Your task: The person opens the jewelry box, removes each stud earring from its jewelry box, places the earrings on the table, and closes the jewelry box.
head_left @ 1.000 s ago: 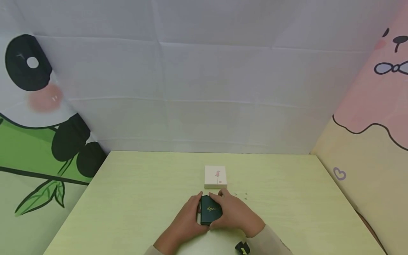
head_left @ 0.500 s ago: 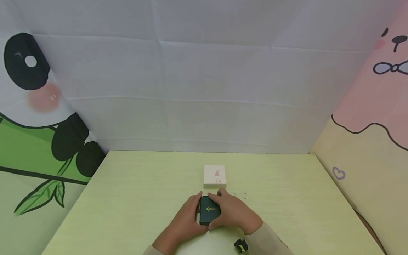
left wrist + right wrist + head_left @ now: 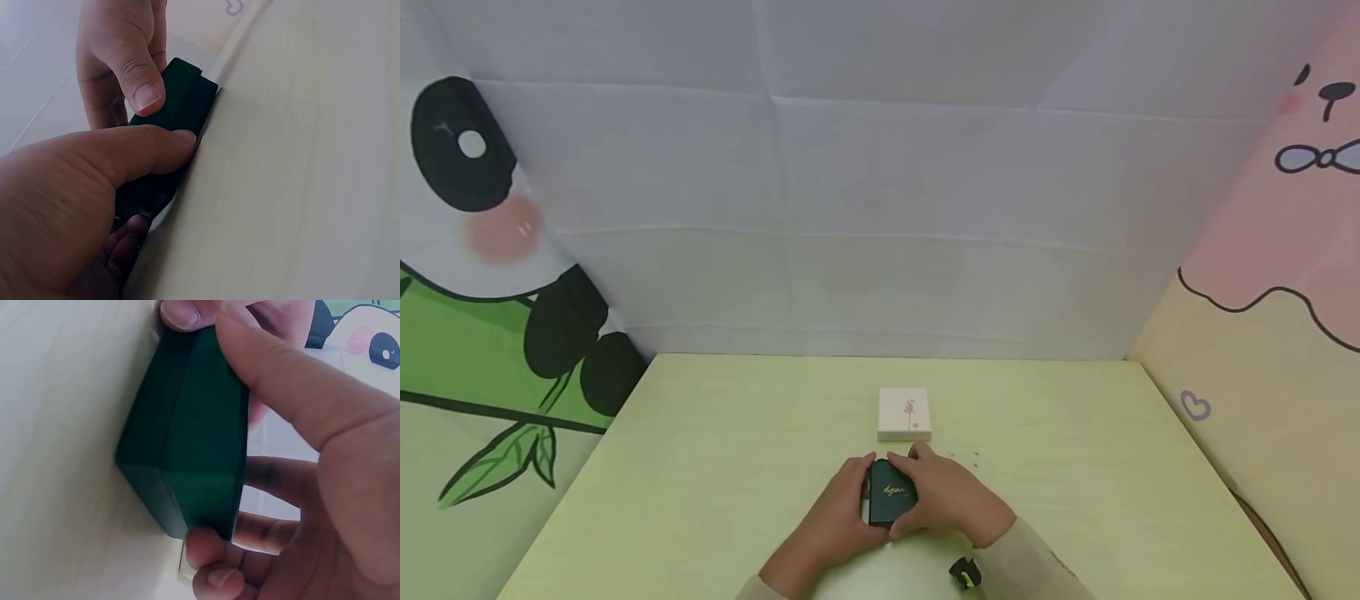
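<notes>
A small dark green box [image 3: 892, 493] with gold script on its top sits low at the table's front middle, between both hands. My left hand [image 3: 844, 510] grips its left side, the thumb along the near edge. From the right, my right hand [image 3: 953, 502] holds the top part, thumb at the near side and fingers at the far side. In the left wrist view the green box [image 3: 186, 94] shows a step between its upper and lower parts. The right wrist view shows the box [image 3: 206, 437] from its right end; its inside is hidden.
Just beyond the hands lies a white box [image 3: 904, 412] with a pink flower print. Tiny bits [image 3: 976, 459] lie to its right. A small black object [image 3: 965, 572] with a yellow mark rests beside the right sleeve. White cloth [image 3: 880, 208] backs the pale table [image 3: 737, 433].
</notes>
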`<state>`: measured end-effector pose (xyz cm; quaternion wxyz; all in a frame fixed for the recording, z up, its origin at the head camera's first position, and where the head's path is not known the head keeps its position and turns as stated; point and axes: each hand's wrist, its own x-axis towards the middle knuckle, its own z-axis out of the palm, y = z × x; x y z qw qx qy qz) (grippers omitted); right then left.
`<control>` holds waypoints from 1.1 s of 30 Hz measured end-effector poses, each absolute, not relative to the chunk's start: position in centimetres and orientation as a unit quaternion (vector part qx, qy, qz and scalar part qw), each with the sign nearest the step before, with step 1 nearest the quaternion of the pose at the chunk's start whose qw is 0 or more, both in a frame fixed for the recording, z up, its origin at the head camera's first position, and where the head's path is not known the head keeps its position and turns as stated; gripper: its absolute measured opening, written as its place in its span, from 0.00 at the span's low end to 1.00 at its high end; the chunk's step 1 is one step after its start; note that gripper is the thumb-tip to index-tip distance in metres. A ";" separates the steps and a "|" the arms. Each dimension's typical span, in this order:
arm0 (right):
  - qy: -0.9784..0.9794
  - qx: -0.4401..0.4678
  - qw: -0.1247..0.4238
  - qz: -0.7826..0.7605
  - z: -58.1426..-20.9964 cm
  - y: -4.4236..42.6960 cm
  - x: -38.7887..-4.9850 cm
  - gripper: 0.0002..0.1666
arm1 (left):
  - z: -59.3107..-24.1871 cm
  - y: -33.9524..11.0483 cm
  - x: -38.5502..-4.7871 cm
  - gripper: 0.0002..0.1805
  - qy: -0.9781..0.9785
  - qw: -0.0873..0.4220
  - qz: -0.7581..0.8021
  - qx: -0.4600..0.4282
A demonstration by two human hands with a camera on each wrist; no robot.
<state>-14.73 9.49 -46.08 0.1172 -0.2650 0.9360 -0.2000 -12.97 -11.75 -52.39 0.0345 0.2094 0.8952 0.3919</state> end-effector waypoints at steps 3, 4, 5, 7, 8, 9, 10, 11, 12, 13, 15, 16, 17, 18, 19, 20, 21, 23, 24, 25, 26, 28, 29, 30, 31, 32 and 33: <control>0.936 -0.261 0.119 -0.204 -46.3 9.5 -14.7 0.64 | -52.2 -11.7 -13.0 0.59 0.895 0.036 0.393 0.208; 0.935 -0.260 0.119 -0.208 -46.4 9.6 -14.7 0.64 | -52.2 -11.7 -13.0 0.59 0.896 0.039 0.392 0.206; 0.935 -0.258 0.119 -0.212 -46.5 9.6 -14.7 0.64 | -52.1 -11.7 -13.0 0.60 0.895 0.040 0.394 0.206; 0.935 -0.254 0.115 -0.220 -46.7 9.8 -14.7 0.64 | -52.0 -11.6 -13.0 0.61 0.895 0.041 0.393 0.206; 0.935 -0.252 0.112 -0.222 -46.7 9.8 -14.7 0.64 | -52.0 -11.6 -13.0 0.61 0.896 0.042 0.393 0.206; 0.935 -0.250 0.109 -0.224 -46.8 9.9 -14.6 0.64 | -52.1 -11.5 -13.0 0.61 0.896 0.040 0.392 0.205; 0.936 -0.248 0.106 -0.226 -46.8 10.0 -14.6 0.64 | -52.1 -11.5 -13.1 0.61 0.897 0.039 0.391 0.205; 0.937 -0.245 0.103 -0.227 -46.7 10.1 -14.6 0.63 | -52.1 -11.4 -13.1 0.61 0.897 0.037 0.390 0.205; 0.938 -0.244 0.100 -0.227 -46.7 10.1 -14.6 0.63 | -52.2 -11.3 -13.2 0.61 0.898 0.034 0.387 0.205; 0.938 -0.243 0.098 -0.226 -46.6 10.2 -14.6 0.62 | -52.2 -11.2 -13.3 0.61 0.899 0.031 0.386 0.206; 0.939 -0.241 0.094 -0.226 -46.6 10.3 -14.6 0.61 | -52.3 -11.0 -13.4 0.60 0.900 0.028 0.383 0.205; 0.940 -0.241 0.092 -0.226 -46.5 10.3 -14.6 0.60 | -52.4 -11.0 -13.5 0.60 0.901 0.027 0.381 0.205; 0.940 -0.240 0.090 -0.225 -46.5 10.3 -14.6 0.60 | -52.4 -10.9 -13.6 0.60 0.902 0.026 0.380 0.205; 0.940 -0.240 0.089 -0.224 -46.5 10.4 -14.6 0.60 | -52.4 -10.9 -13.6 0.60 0.902 0.026 0.380 0.203; 0.941 -0.240 0.088 -0.224 -46.5 10.4 -14.6 0.59 | -52.4 -10.8 -13.7 0.61 0.902 0.027 0.381 0.202; 0.941 -0.240 0.087 -0.222 -46.5 10.4 -14.6 0.59 | -52.4 -10.8 -13.7 0.61 0.902 0.030 0.383 0.200; 0.942 -0.239 0.086 -0.220 -46.5 10.4 -14.6 0.59 | -52.4 -10.8 -13.7 0.62 0.902 0.031 0.383 0.198; 0.944 -0.236 0.083 -0.214 -46.5 10.4 -14.5 0.60 | -52.3 -10.8 -13.7 0.63 0.903 0.034 0.381 0.194; 0.946 -0.232 0.079 -0.212 -46.5 10.4 -14.4 0.61 | -52.2 -10.8 -13.6 0.64 0.904 0.037 0.381 0.191; 0.948 -0.226 0.076 -0.211 -46.5 10.5 -14.3 0.62 | -52.1 -10.8 -13.5 0.65 0.904 0.039 0.382 0.189; 0.950 -0.219 0.073 -0.211 -46.4 10.6 -14.2 0.63 | -52.0 -10.9 -13.4 0.66 0.904 0.044 0.383 0.185; 0.953 -0.203 0.066 -0.215 -46.2 10.8 -13.9 0.64 | -51.6 -11.1 -13.1 0.67 0.900 0.054 0.393 0.178; 0.955 -0.194 0.062 -0.217 -46.0 11.0 -13.6 0.63 | -51.3 -11.3 -12.9 0.67 0.898 0.061 0.399 0.173; 0.956 -0.185 0.056 -0.220 -45.8 11.2 -13.4 0.63 | -51.0 -11.5 -12.7 0.67 0.896 0.068 0.406 0.169; 0.957 -0.175 0.052 -0.225 -45.6 11.5 -13.1 0.62 | -50.7 -11.7 -12.5 0.67 0.895 0.075 0.408 0.164; 0.958 -0.165 0.045 -0.231 -45.4 11.8 -12.8 0.60 | -50.5 -12.0 -12.2 0.66 0.894 0.079 0.411 0.159; 0.958 -0.155 0.037 -0.239 -45.2 12.1 -12.5 0.59 | -50.2 -12.3 -11.9 0.65 0.894 0.080 0.414 0.153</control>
